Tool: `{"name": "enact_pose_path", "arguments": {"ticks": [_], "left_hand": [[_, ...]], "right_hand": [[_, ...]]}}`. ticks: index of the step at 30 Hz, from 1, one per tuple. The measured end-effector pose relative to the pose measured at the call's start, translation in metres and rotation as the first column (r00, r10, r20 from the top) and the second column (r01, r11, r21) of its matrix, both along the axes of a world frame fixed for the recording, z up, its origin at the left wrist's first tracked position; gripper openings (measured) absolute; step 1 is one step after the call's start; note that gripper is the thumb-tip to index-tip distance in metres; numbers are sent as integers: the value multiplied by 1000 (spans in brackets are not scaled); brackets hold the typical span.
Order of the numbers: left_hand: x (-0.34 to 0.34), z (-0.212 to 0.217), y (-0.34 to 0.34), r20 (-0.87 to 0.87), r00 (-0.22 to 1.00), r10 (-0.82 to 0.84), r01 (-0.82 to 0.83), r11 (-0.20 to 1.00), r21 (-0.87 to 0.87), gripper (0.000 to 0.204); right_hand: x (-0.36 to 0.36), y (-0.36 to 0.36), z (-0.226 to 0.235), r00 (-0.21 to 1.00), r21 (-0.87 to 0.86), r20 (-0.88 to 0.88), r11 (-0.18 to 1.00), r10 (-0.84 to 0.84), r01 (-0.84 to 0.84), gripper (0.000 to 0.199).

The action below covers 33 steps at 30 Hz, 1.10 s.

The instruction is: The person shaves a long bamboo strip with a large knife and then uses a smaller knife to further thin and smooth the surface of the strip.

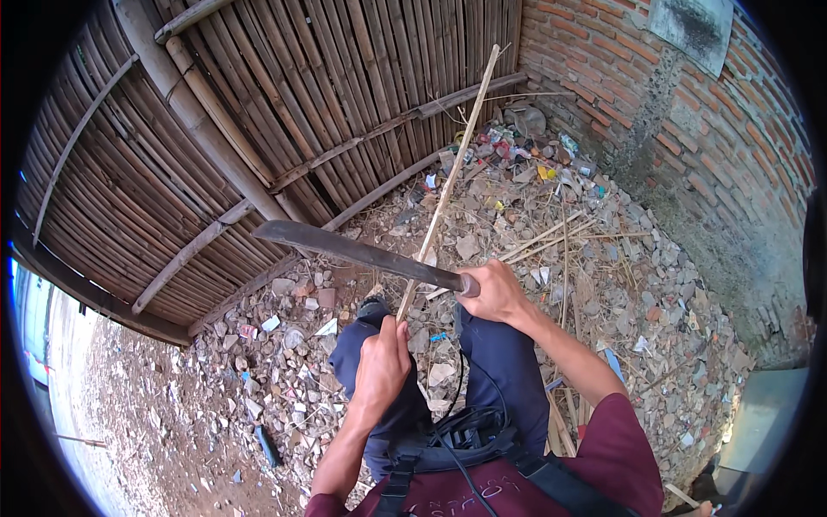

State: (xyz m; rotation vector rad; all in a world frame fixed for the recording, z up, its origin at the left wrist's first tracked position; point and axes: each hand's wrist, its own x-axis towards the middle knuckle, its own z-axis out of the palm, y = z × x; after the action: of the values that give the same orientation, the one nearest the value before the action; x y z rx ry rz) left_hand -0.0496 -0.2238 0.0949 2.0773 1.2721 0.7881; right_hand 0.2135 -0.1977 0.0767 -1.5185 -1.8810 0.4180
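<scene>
A woven bamboo fence (258, 112) fills the far left of the view, and a red brick wall (689, 112) closes the far right; the two meet in a corner heaped with litter (517, 146). Between them the ground (620, 284) is covered with broken stone, rubble and loose bamboo splints. The person's dark blue trousers (500, 362) take up the near middle, with a maroon sleeve (616, 448) at the near right.

A machete (362, 252) with a long dark blade lies almost crosswise, its tip to the left near the fence and its handle to the right. The right hand (495, 293) is closed tight around that handle. A thin bamboo stick (452, 177) runs the other way: its long axis goes from the near middle up and away to the far right, toward the corner. The left hand (379, 366) is clenched around the stick's near end, so the stick reaches away from that hand.

The blade crosses the stick just beyond the left hand, to the left of the right hand. Whether the edge touches the stick or sits just over it cannot be told. The left hand is nearer to the crossing than the right.
</scene>
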Motion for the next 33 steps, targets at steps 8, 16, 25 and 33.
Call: {"name": "enact_pose_path", "arguments": {"ticks": [8, 16, 25, 33], "left_hand": [[2, -5, 9, -15, 1000, 7, -6, 998, 69, 21], [3, -6, 3, -65, 998, -3, 6, 999, 53, 21], [-2, -11, -3, -114, 993, 5, 3, 997, 72, 20], [-10, -15, -18, -122, 992, 13, -5, 998, 70, 20]], "right_hand": [[4, 13, 5, 995, 21, 95, 999, -33, 31, 20], [3, 9, -3, 998, -9, 54, 1000, -11, 12, 22], [1, 5, -7, 996, 80, 86, 997, 8, -15, 17], [40, 34, 13, 989, -40, -68, 990, -135, 132, 16]]}}
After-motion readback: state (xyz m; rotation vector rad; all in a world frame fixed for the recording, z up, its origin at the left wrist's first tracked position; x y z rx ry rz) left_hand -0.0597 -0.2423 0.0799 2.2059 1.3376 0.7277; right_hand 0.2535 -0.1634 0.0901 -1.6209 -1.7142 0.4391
